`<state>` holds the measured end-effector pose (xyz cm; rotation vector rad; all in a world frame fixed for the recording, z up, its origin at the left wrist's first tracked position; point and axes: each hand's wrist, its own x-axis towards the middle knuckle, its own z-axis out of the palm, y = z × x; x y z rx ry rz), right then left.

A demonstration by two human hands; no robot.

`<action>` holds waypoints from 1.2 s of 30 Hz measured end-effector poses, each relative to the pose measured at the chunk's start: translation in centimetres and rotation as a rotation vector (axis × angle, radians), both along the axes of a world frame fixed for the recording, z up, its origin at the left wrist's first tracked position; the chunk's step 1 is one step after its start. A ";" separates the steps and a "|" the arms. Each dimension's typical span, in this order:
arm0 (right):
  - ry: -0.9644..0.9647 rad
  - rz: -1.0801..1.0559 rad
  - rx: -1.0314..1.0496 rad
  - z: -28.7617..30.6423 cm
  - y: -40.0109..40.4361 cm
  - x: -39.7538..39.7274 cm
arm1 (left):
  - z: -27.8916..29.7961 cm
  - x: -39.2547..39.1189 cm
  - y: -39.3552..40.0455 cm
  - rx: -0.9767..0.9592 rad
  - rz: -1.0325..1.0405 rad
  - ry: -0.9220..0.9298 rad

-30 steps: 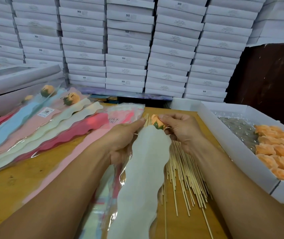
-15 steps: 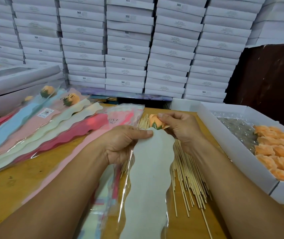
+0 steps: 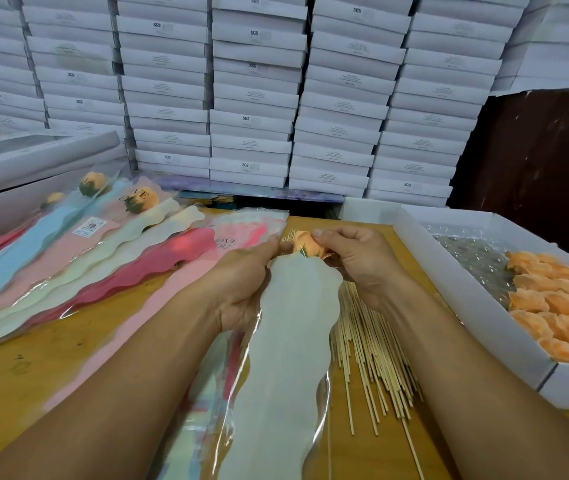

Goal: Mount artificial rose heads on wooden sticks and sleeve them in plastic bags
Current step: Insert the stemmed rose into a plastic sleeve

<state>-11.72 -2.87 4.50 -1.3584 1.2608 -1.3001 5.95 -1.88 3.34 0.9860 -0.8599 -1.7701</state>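
Observation:
My right hand (image 3: 357, 263) pinches an orange rose head (image 3: 305, 242) with green sepals, right at the top opening of a pale green wavy plastic sleeve (image 3: 290, 344). My left hand (image 3: 245, 282) grips the sleeve's upper left edge, thumb on top. The rose's stick is hidden inside the sleeve. A pile of loose wooden sticks (image 3: 369, 348) lies on the table under and right of the sleeve. More empty sleeves (image 3: 248, 230), pink and red, lie beneath my left hand.
A white box (image 3: 456, 292) at the right holds several orange rose heads (image 3: 560, 303) and bubble wrap. Finished sleeved roses (image 3: 137, 202) lie fanned out at the left on the wooden table (image 3: 16, 368). Stacked white boxes (image 3: 252, 91) wall the back.
The rose head has sunk lower toward the sleeve's mouth. My left hand has shifted its grip up along the sleeve's edge, and the sleeve has slid slightly right.

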 end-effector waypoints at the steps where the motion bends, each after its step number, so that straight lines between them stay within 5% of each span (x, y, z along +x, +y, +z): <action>1: 0.000 0.004 -0.001 0.0 0.0 0.0 | 0.1 -0.1 0.1 0.001 0.002 0.002; 14: 0.169 0.312 -0.076 0.6 1.1 -0.2 | 0.9 -1.2 0.9 0.033 0.129 -0.018; 25: 0.002 0.319 0.064 0.5 0.2 -0.6 | 1.6 -0.6 0.1 0.162 0.007 0.193; 36: -0.250 0.187 0.163 -0.5 -1.0 -1.2 | 1.2 -0.2 0.4 0.156 -0.188 0.132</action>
